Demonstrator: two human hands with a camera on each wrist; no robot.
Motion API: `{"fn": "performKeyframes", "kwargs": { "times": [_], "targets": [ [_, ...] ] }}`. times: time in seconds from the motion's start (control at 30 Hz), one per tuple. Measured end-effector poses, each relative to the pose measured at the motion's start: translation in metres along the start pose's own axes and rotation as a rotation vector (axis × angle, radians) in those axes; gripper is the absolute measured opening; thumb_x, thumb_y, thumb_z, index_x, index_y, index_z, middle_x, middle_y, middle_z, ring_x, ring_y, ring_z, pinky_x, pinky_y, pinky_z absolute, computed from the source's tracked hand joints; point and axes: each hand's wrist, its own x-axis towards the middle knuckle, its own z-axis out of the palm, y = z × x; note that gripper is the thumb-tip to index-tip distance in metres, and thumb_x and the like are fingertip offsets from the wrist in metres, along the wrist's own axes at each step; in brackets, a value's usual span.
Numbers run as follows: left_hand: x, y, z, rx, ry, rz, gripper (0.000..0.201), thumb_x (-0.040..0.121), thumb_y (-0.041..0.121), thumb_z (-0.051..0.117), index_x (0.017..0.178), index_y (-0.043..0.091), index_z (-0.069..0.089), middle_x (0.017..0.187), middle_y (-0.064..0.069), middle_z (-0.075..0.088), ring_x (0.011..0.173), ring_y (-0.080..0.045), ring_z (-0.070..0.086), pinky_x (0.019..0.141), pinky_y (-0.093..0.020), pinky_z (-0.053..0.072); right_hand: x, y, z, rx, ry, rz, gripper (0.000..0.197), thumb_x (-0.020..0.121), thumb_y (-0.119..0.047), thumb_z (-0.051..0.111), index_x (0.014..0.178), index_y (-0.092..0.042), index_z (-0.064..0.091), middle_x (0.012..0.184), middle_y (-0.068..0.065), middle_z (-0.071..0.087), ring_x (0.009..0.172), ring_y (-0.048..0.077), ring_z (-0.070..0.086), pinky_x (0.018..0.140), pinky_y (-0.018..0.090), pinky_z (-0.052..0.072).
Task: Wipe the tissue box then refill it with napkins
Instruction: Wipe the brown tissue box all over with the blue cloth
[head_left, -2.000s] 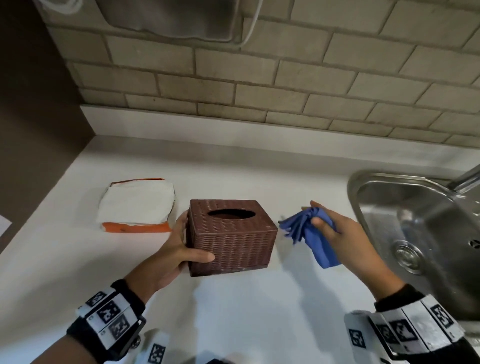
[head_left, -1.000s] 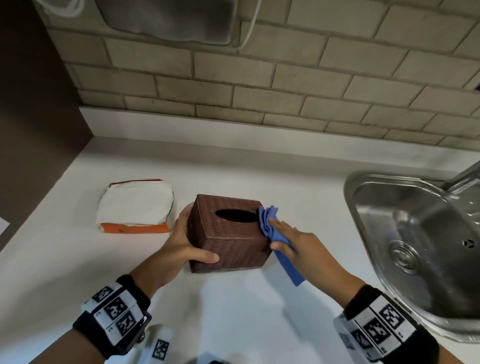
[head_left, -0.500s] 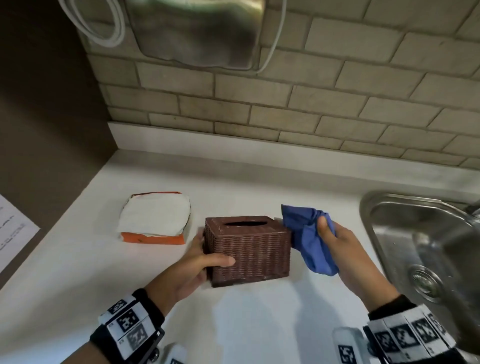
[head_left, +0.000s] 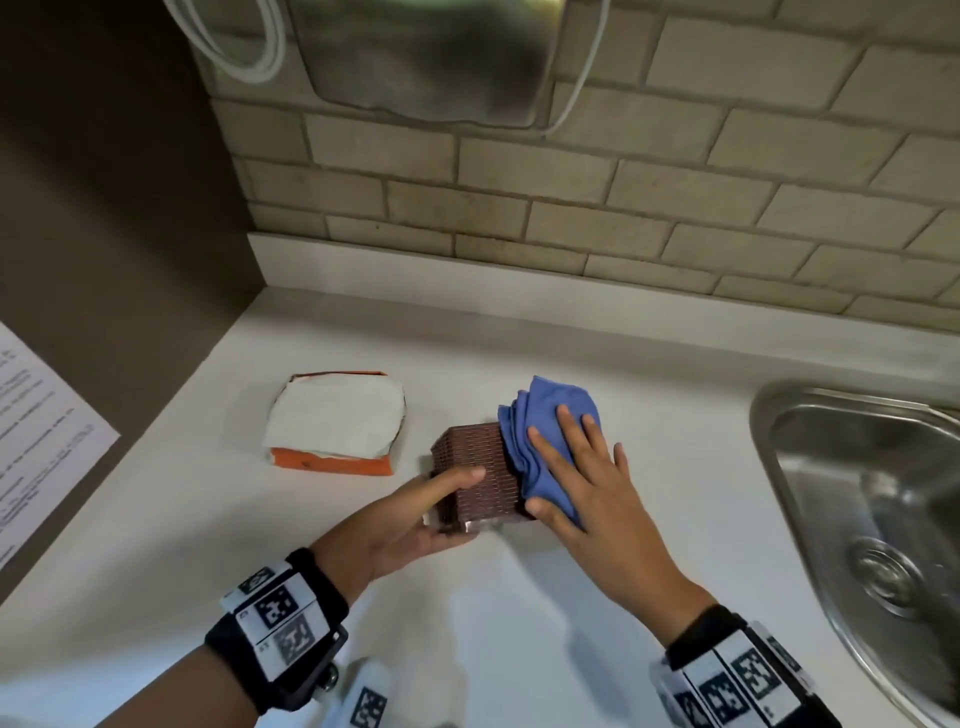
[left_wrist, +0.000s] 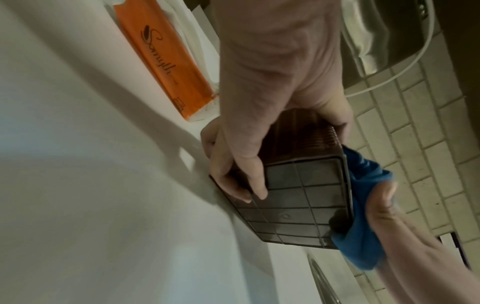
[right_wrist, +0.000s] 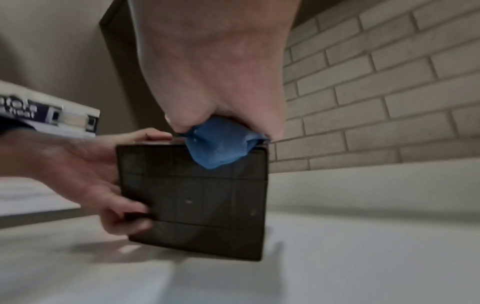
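Note:
My left hand (head_left: 415, 519) grips the brown woven tissue box (head_left: 470, 447), thumb on its upturned side and fingers curled onto its base. The box is tipped over, so its gridded base (left_wrist: 298, 195) faces me. With straight, spread fingers, my right hand (head_left: 582, 483) presses a blue cloth (head_left: 545, 415) flat on the box's upturned side. The cloth (right_wrist: 218, 144) hangs a little over the base edge of the box (right_wrist: 194, 195). An opened orange pack of white napkins (head_left: 335, 421) lies on the counter just left of the box.
A steel sink (head_left: 763, 415) is sunk into the white counter (head_left: 311, 545) at the right. A brick wall runs behind, with a metal dispenser (head_left: 426, 57) and a white cable above. A printed sheet (head_left: 36, 431) hangs on the dark side wall at the left.
The box has been tipped from upright so its base faces me. My right hand moved from the box's right end onto its upturned side and flattened the cloth there.

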Motion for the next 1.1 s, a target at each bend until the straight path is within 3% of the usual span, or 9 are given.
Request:
{"fn": "performKeyframes", "kwargs": {
  "times": [0.17,0.27,0.43,0.63,0.77,0.87,0.93,1.0,1.1],
  "targets": [
    [0.004,0.005,0.011,0.044,0.073,-0.019,0.030,0.090,0.042,0.063,0.113,0.023,0.069,0.106,0.002,0.077,0.101,-0.012,0.070,0.103,-0.042,0.050,0.008,-0.024,0.009,-0.066,-0.024,-0.047,0.071,0.084,-0.071,0.008,0.148,-0.038,0.004,0.158,-0.013,-0.009,0.145,0.011,-0.016,0.116,0.035,-0.009],
    [0.005,0.005,0.010,0.014,0.125,-0.050,0.031,0.089,0.042,0.064,0.110,0.019,0.069,0.103,-0.002,0.077,0.098,-0.014,0.070,0.100,-0.043,0.052,0.007,-0.019,0.010,-0.081,-0.071,-0.096,0.069,0.084,-0.069,0.009,0.146,-0.040,0.003,0.157,-0.015,-0.008,0.145,0.008,-0.014,0.118,0.033,-0.006],
    [0.004,0.007,0.013,-0.035,0.172,-0.090,0.029,0.082,0.042,0.072,0.100,0.020,0.068,0.106,-0.003,0.070,0.102,-0.018,0.065,0.095,-0.045,0.055,0.014,0.006,-0.001,0.031,0.039,0.080,0.084,0.078,-0.076,0.004,0.146,-0.031,0.024,0.153,-0.015,0.005,0.143,0.007,-0.006,0.120,0.038,0.004],
    [0.005,0.006,0.011,0.011,0.184,-0.103,0.028,0.084,0.042,0.070,0.100,0.019,0.070,0.097,-0.004,0.075,0.092,-0.020,0.068,0.098,-0.047,0.053,0.008,-0.010,0.007,0.031,-0.049,-0.057,0.073,0.082,-0.073,0.014,0.145,-0.037,0.018,0.157,-0.013,0.009,0.146,0.008,-0.004,0.120,0.034,0.004],
    [0.007,0.006,0.006,0.144,0.204,-0.224,0.097,0.049,0.076,0.073,0.129,0.024,0.056,0.142,-0.010,0.049,0.088,-0.032,0.074,0.078,-0.040,0.062,0.010,0.011,-0.005,0.162,0.040,0.117,0.068,0.083,-0.066,0.028,0.144,-0.036,0.027,0.152,-0.020,0.008,0.144,0.004,-0.003,0.121,0.039,0.013],
    [0.007,0.009,0.005,0.360,0.218,-0.223,0.125,0.030,0.098,0.053,0.137,0.034,0.048,0.147,-0.003,0.043,0.095,-0.027,0.071,0.079,-0.034,0.060,0.008,0.003,0.001,0.092,0.056,0.062,0.065,0.086,-0.067,0.027,0.143,-0.037,0.026,0.153,-0.018,0.011,0.144,0.006,0.000,0.121,0.041,0.012],
    [0.007,0.009,0.007,0.410,0.171,-0.189,0.107,0.044,0.096,0.052,0.131,0.033,0.056,0.138,-0.001,0.057,0.102,-0.018,0.064,0.090,-0.030,0.054,0.005,-0.005,0.008,0.037,0.045,-0.004,0.068,0.084,-0.070,0.023,0.144,-0.039,0.024,0.155,-0.015,0.014,0.144,0.007,0.006,0.120,0.040,0.012],
    [0.004,0.008,0.011,0.307,0.082,-0.112,0.070,0.072,0.075,0.060,0.125,0.030,0.063,0.123,0.003,0.071,0.104,-0.011,0.066,0.095,-0.027,0.051,0.000,-0.013,0.012,-0.042,0.047,-0.067,0.071,0.084,-0.073,0.021,0.144,-0.037,0.025,0.155,-0.010,0.022,0.140,0.013,0.021,0.115,0.037,0.022],
    [0.003,0.005,0.011,0.295,0.090,-0.090,0.058,0.069,0.069,0.069,0.116,0.034,0.068,0.108,0.005,0.076,0.108,-0.018,0.066,0.103,-0.045,0.047,-0.003,-0.016,0.007,-0.123,0.071,-0.068,0.074,0.081,-0.076,0.022,0.144,-0.038,0.028,0.151,-0.007,0.033,0.122,0.015,0.033,0.096,0.033,0.033]
  ]
}}
